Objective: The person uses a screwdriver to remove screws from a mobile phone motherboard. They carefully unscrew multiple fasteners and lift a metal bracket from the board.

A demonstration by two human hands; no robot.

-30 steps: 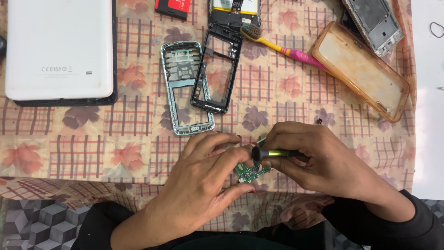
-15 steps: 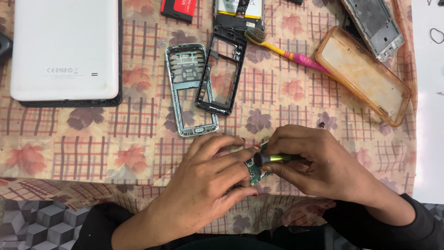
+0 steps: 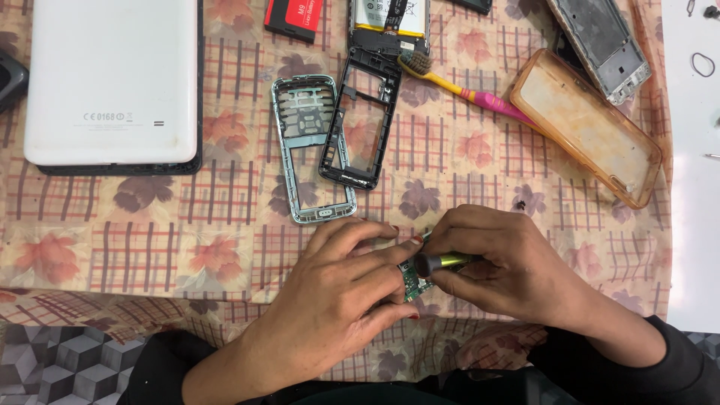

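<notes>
Small green printed circuit board (image 3: 411,282), flat and rigid with tiny components, near front edge of table, pinched between both hands, mostly hidden by fingers. Left hand (image 3: 341,289) palm down, fingers curled over board, thumb and forefinger clamped on its edge, wrist angled in from lower left. Right hand (image 3: 510,266) closed in a fist-like wrap round slim screwdriver with yellow-green metallic handle and dark round cap (image 3: 442,262), shaft pointing left onto board; tip not visible. Dark sleeves on both forearms. Beneath, soft cloth table cover (image 3: 187,247), beige with red checks and leaf and flower print, slightly creased at front edge. Just above left hand, one silver-grey metal phone frame (image 3: 309,150), rectangular, open cut-outs, lying flat. Touching its right side, one black plastic phone frame (image 3: 362,120), hollow, tilted. One toothbrush with yellow and pink plastic handle (image 3: 469,95), bristles beside top of black frame. One clear amber-tinted soft phone case (image 3: 585,124), rounded rectangle, hollow side up. One grey metal phone chassis (image 3: 600,41) at top right, partly cropped. One large white glossy tablet back (image 3: 112,75) at top left, dark rim. One red and black battery (image 3: 294,16) and one silver pouch battery (image 3: 388,15) at top edge. White sheet (image 3: 694,172) along right side.
</notes>
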